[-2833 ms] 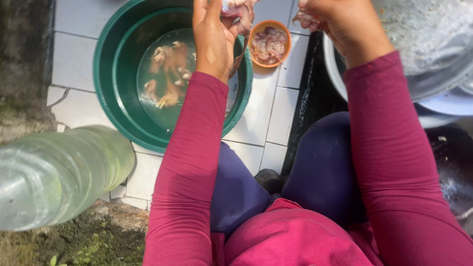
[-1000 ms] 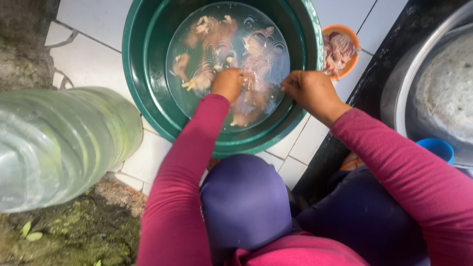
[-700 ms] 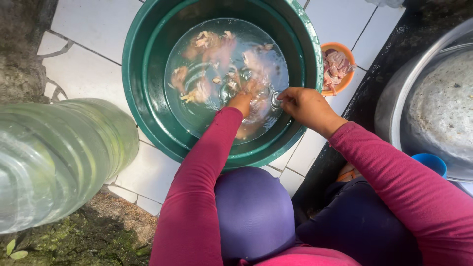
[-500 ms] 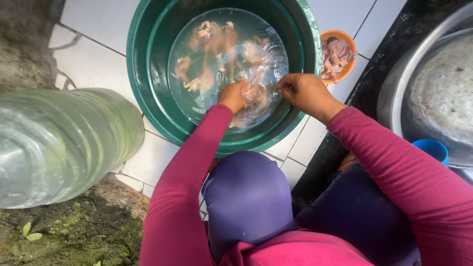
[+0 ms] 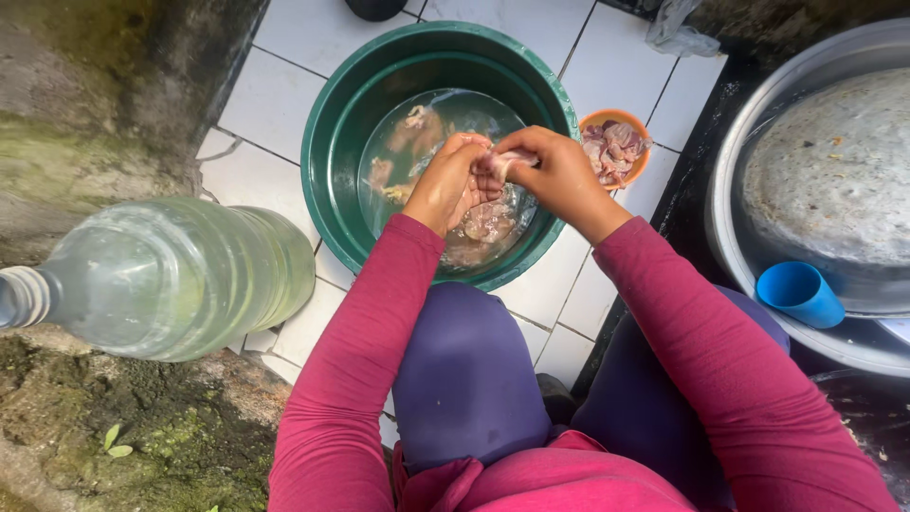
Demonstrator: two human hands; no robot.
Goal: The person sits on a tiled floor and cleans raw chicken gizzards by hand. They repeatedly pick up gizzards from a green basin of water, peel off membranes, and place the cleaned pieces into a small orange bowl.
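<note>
A green basin (image 5: 332, 161) on the white tiled floor holds water and several pale pink pieces of raw meat (image 5: 417, 128). Above the basin, my left hand (image 5: 450, 185) and my right hand (image 5: 559, 175) meet and both grip one small pink piece of meat (image 5: 502, 163) between their fingers. Both arms wear magenta sleeves. A small orange bowl (image 5: 594, 121) with more meat pieces stands just right of the basin, close to my right hand.
A large clear water bottle (image 5: 171, 280) lies at the left on a mossy stone ledge. At the right is a wide metal basin (image 5: 758, 275) of cloudy water with a blue cup (image 5: 801, 294) in it. My knees in dark blue fill the bottom centre.
My hands have come up out of the water, holding one meat piece between them above the basin. The view has shifted slightly.
</note>
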